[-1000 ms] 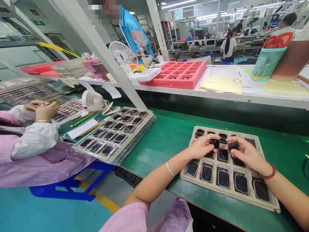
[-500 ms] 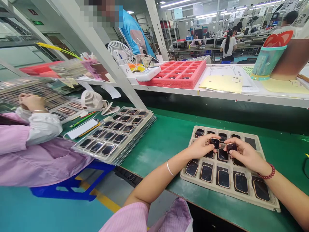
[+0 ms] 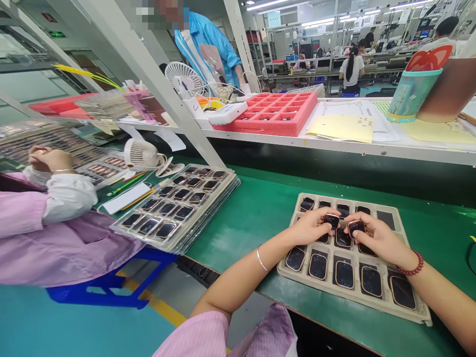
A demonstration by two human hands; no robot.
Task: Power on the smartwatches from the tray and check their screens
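Observation:
Over a beige tray (image 3: 297,283) on the green bench, both of my hands are raised side by side. My left hand (image 3: 311,225) pinches a smartwatch case (image 3: 331,220) with a dark screen and gold-coloured rim, thumb in front and fingers behind. A second, similar watch case (image 3: 356,227) is gripped by my right hand (image 3: 377,235), its screen turned towards me. Beneath them, the tray's pockets hold several more dark-screened cases, such as the one in the front row (image 3: 344,274). My hands cover part of the tray's middle rows.
To the left lies a stack of clear trays (image 3: 177,244) with watch cases, by pens and a small fan (image 3: 143,154). A co-worker in pink (image 3: 63,233) sits beyond. The shelf ahead carries a red foam tray (image 3: 308,114), papers and a teal cup (image 3: 412,94). A person in blue (image 3: 219,44) stands behind it.
My hands and both watch cases stay almost in place. Behind the shelf, the person in blue has shifted, with the torso turned and an arm now showing lower.

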